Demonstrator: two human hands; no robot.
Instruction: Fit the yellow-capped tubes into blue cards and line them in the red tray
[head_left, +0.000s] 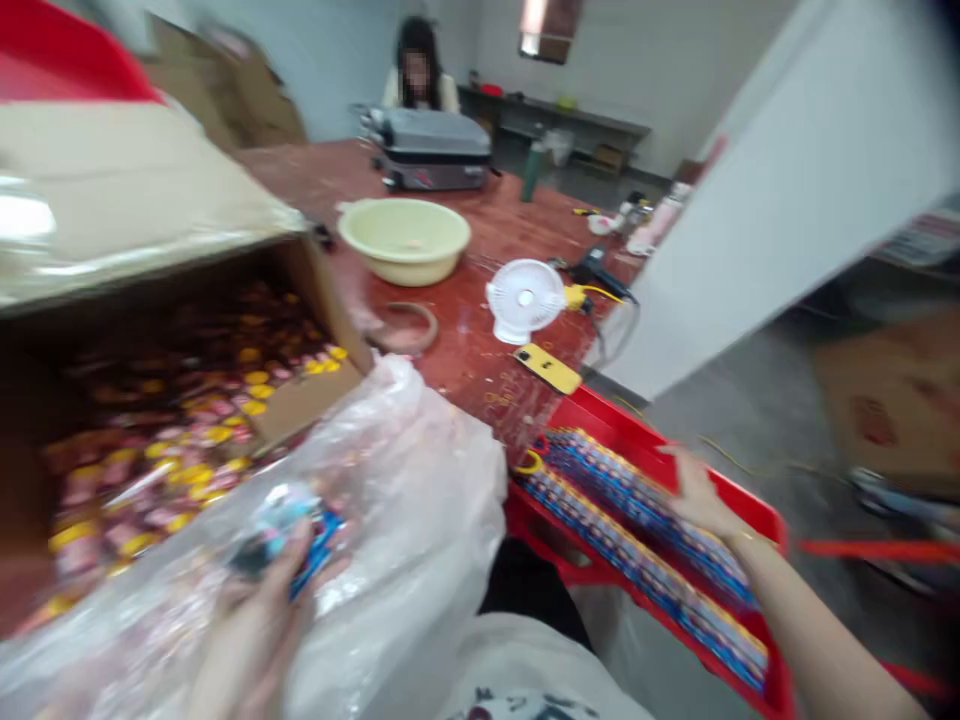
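My left hand (262, 595) is closed around a small bunch of blue, light-blue and dark pieces (319, 545), too blurred to name exactly. It is above a crumpled clear plastic bag (420, 470) with pinkish contents showing through. My right hand (697, 490) reaches over a long red tray (600, 410) at my right, its fingers apart and touching or just above the far row. In the tray lie two long rows of small blue, white and yellow pieces (645, 550), packed side by side.
An open cardboard box (315, 400) at left holds many pink-and-yellow pieces (195, 480). On the red-brown table (480, 350) are a pale yellow basin (405, 240), a tape roll (409, 330), a white fan (525, 300) and a yellow phone (547, 368). A person sits behind a grey case (435, 150).
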